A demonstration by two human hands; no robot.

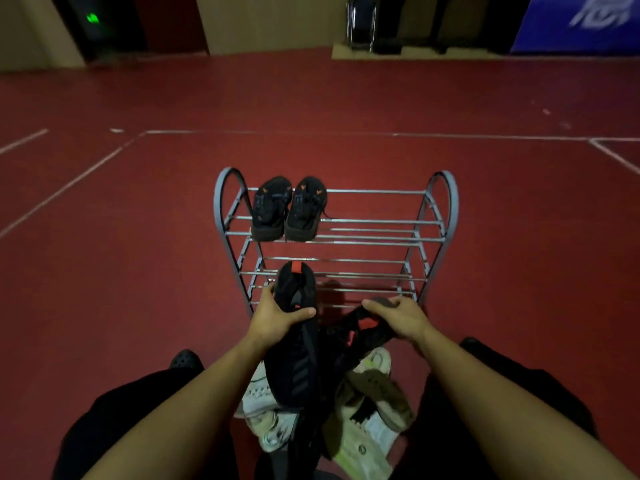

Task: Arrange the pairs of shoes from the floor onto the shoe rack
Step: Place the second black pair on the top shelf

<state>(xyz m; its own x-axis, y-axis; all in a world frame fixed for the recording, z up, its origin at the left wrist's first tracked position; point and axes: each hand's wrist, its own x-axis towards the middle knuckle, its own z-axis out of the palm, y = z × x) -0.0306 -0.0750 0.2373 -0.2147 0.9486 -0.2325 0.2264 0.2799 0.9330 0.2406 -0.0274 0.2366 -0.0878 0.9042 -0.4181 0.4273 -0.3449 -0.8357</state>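
A grey metal shoe rack (440,209) with several rail shelves stands on the red floor in front of me. On the left of its top shelf sits a pair of black shoes with orange marks (289,209). My left hand (277,315) grips a black sneaker with a red heel tab (296,358), held lengthwise in front of the rack's lower shelves. My right hand (398,317) grips a second black sneaker with red accents (356,332), tilted on its side just right of the first.
Several white and pale green shoes (367,410) lie in a pile on the floor between my knees, under the held sneakers. A dark shoe of mine (185,358) shows at the left. White court lines (69,185) cross the floor. Walls and furniture stand far behind.
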